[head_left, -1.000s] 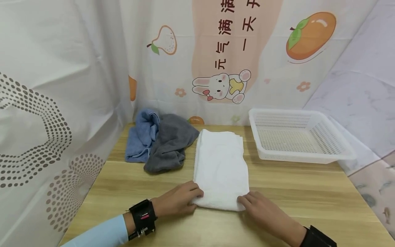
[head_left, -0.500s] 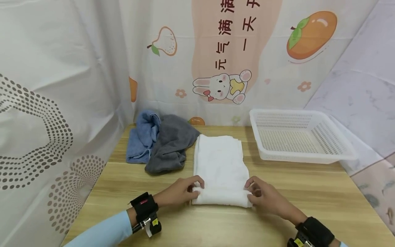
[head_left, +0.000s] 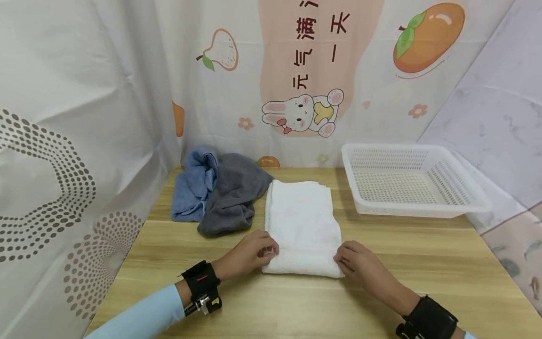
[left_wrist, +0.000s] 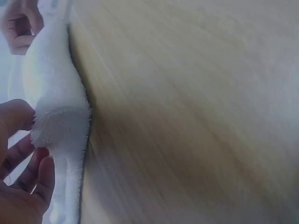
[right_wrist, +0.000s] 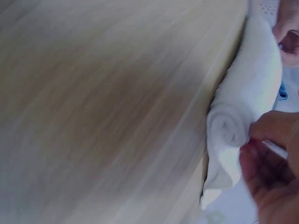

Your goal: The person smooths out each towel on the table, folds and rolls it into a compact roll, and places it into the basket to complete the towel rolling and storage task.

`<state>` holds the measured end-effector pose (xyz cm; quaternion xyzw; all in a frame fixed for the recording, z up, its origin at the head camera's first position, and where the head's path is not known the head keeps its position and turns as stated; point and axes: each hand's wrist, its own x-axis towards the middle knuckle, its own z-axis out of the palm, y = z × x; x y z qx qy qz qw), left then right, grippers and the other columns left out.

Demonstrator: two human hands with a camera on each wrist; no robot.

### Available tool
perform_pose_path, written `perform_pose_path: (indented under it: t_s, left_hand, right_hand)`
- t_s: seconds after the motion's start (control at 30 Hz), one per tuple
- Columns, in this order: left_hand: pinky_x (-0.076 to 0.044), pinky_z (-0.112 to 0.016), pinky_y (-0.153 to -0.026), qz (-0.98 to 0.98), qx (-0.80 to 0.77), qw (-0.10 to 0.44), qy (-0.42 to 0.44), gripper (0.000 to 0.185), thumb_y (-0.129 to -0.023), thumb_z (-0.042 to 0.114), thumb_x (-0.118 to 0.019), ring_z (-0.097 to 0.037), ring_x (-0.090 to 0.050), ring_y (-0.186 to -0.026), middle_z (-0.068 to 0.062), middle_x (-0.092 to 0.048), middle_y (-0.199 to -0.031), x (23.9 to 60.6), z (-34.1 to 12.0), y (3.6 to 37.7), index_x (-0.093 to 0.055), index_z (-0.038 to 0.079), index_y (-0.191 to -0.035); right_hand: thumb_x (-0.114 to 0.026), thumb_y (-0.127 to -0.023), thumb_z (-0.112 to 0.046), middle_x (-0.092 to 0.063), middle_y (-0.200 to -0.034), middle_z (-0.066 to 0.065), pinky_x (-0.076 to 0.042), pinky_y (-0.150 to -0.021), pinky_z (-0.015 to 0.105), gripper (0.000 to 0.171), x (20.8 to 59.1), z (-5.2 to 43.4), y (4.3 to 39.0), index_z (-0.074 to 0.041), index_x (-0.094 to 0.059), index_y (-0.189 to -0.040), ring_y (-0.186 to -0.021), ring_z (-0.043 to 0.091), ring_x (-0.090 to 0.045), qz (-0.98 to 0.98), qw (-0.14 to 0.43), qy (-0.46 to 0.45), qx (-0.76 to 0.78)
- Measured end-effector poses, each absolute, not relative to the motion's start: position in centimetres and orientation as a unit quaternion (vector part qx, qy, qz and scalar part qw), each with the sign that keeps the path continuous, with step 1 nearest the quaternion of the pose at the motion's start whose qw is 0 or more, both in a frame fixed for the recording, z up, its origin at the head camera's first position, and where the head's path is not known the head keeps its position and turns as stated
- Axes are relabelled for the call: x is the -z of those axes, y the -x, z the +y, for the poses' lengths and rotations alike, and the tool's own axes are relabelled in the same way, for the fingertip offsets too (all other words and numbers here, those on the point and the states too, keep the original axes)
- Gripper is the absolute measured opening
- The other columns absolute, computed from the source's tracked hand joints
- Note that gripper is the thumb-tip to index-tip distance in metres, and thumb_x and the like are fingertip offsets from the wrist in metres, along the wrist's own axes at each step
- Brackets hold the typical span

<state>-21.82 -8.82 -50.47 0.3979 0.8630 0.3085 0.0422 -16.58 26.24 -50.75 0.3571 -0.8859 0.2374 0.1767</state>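
i am kneading no slack here: my left hand is pinching the near left end of the white towel, fingers curled round the rolled edge, so that grip is clamped on the towel. my right hand is doing the same at the near right end, fingers curled round the roll, grip likewise clamped on the towel. the towel is lying folded lengthways on the bench, at its middle, its near edge turned up into a short roll between my two hands. in the right wrist view the roll is showing a spiral end just beside my fingertips; in the left wrist view the roll end is sitting against my thumb, with my other hand in view at the far end.

a grey towel is lying crumpled just left of the white one, touching its far left corner, and it is overlapping a blue towel beside it. a white basket is standing at the far right of the bench, apart from the towel. both wrist views are blurring.
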Motion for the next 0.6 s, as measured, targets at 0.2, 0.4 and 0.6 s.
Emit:
perform_pose_path:
  t_s: [0.2,0.4,0.6]
  left_hand:
    - [-0.047,-0.020,-0.086,0.851,-0.269,0.031,-0.451,0.017,-0.097,0.020,-0.075,-0.007,-0.055,-0.100,0.008,-0.065,-0.106,50.3,-9.0,21.9,-0.080,0.016,-0.113]
    - [-0.044,-0.017,-0.081,0.845,-0.175,-0.003,-0.505,0.058,-0.079,0.050,-0.084,-0.006,-0.051,-0.091,0.006,-0.064,-0.100,50.7,-9.6,22.1,-0.076,0.008,-0.120]
    - [-0.043,-0.022,-0.080,0.857,-0.113,-0.018,-0.503,0.060,-0.085,0.048,-0.082,-0.011,-0.046,-0.093,0.002,-0.058,-0.104,50.3,-9.4,21.8,-0.072,0.004,-0.123]
  right_hand:
    - [-0.082,-0.070,0.016,-0.063,-0.106,-0.005,-0.046,-0.083,0.013,0.046,50.4,27.9,16.5,-0.009,-0.073,-0.108,-0.095,0.007,-0.060,-0.860,0.162,-0.432,-0.218]
    - [-0.092,-0.073,-0.019,-0.067,-0.105,0.008,-0.057,-0.078,0.032,0.044,49.5,26.8,15.8,0.002,-0.071,-0.105,-0.095,0.021,-0.064,-0.873,0.166,-0.446,-0.102]
    - [-0.092,-0.069,-0.012,-0.066,-0.098,0.010,-0.055,-0.078,0.035,0.047,49.2,25.7,16.0,0.002,-0.065,-0.106,-0.091,0.024,-0.062,-0.879,0.165,-0.446,-0.048]
